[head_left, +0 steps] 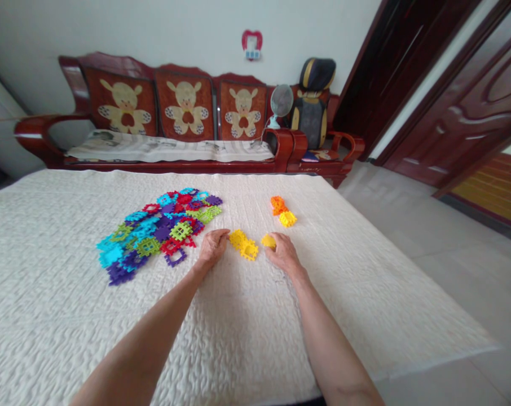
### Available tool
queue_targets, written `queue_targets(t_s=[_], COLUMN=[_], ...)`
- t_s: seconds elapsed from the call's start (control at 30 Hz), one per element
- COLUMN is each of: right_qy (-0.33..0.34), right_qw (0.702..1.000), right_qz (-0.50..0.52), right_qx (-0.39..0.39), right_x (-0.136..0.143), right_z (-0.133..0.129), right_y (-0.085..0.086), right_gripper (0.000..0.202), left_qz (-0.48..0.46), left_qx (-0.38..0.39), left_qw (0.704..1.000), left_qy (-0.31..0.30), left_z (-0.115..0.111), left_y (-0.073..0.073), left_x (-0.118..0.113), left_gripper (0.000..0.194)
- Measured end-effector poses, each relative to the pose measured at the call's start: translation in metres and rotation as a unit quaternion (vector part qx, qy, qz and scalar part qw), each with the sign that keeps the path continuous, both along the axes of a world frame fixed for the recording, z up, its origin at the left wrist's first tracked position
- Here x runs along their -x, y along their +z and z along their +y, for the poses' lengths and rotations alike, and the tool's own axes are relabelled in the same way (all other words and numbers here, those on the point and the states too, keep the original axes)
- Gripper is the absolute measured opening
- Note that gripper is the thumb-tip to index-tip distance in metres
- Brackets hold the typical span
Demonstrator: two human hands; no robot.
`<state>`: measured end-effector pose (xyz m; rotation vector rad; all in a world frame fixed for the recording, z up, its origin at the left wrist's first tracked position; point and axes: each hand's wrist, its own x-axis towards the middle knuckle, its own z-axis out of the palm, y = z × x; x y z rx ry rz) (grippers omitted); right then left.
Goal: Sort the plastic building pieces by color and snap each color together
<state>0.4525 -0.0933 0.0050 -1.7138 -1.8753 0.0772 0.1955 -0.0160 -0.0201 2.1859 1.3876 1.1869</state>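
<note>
My right hand [282, 251] is closed on a yellow piece [268, 242] just above the white quilted cover. To the left, my left hand [214, 246] has its fingers pressed together beside some yellow interlocking pieces [249, 250]; whatever it may hold is too small to make out. Those yellow pieces lie between my two hands. Farther back on the right, orange pieces [277, 205] touch another yellow piece [288, 219]. A large pile of blue, purple, red and green pieces [148, 246] spreads out left of my left hand.
The white quilted cover [365, 293] lies over a wide surface. Behind its far edge stand a wooden sofa [171, 165] with bear-patterned cushions [185, 110], a small fan [281, 100] and a chair with a massage cushion [310, 121]. A dark red door [458, 107] is at the right.
</note>
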Motion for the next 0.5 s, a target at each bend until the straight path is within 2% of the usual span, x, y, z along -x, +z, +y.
queue_targets(t_s=[0.17, 0.33, 0.5], right_qy=[-0.075, -0.128, -0.177], right_qw=[0.993, 0.968, 0.940], right_qz=[0.082, 0.196, 0.260], right_qx=[-0.047, -0.091, -0.134], right_x=[-0.003, -0.012, -0.027], right_z=[0.006, 0.010, 0.015], right_y=[-0.006, -0.010, -0.012], right_gripper=[0.047, 0.053, 0.056], left_qz=[-0.002, 0.005, 0.010], left_qx=[-0.002, 0.010, 0.002], left_qw=[1.000, 1.000, 1.000], left_qy=[0.002, 0.001, 0.004], left_z=[0.001, 0.002, 0.002], left_y=[-0.002, -0.004, -0.002], left_x=[0.000, -0.001, -0.001], left_gripper=[0.027, 0.029, 0.029])
